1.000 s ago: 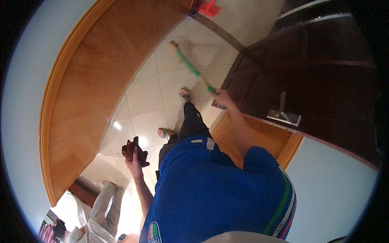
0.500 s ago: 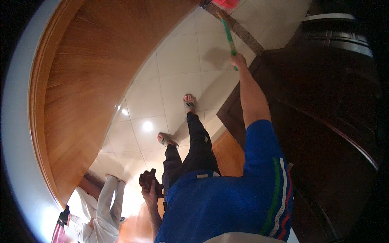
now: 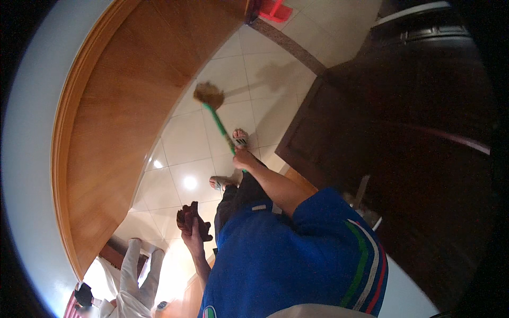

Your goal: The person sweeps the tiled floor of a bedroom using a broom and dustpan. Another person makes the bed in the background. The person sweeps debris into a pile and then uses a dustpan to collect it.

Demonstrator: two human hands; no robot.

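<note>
Wood panelling (image 3: 111, 132) curves along the left side of the view, bent by the lens, with a pale wall (image 3: 26, 175) outside it. At its foot, near the lower left edge, white cloth (image 3: 132, 275) lies bunched and partly cut off; what it belongs to cannot be told.

Next comes the person's left hand (image 3: 192, 229), its grip closed on a dark brown object (image 3: 190, 218) held low beside the hip. That object is small and blurred, so its kind cannot be made out. The forearm below it runs down out of the frame.

The floor (image 3: 185, 143) is of glossy cream tiles with a bright spot of reflected light. A brush (image 3: 216, 119) with a green handle and a brownish head reaches out over these tiles, its head hanging above the floor near the panelling and casting a shadow further off. The right hand (image 3: 245, 159) has its grip closed around the lower end of the handle, arm stretched forward from a blue shirt (image 3: 286, 254) with striped sleeve.

Two sandalled feet (image 3: 233, 159) stand on the tiles just beneath that hand. At the top, a red object (image 3: 275, 9) is cut off by the edge. On the right a dark wooden cabinet (image 3: 403, 132) fills the view, its front closed, so any contents are hidden.
</note>
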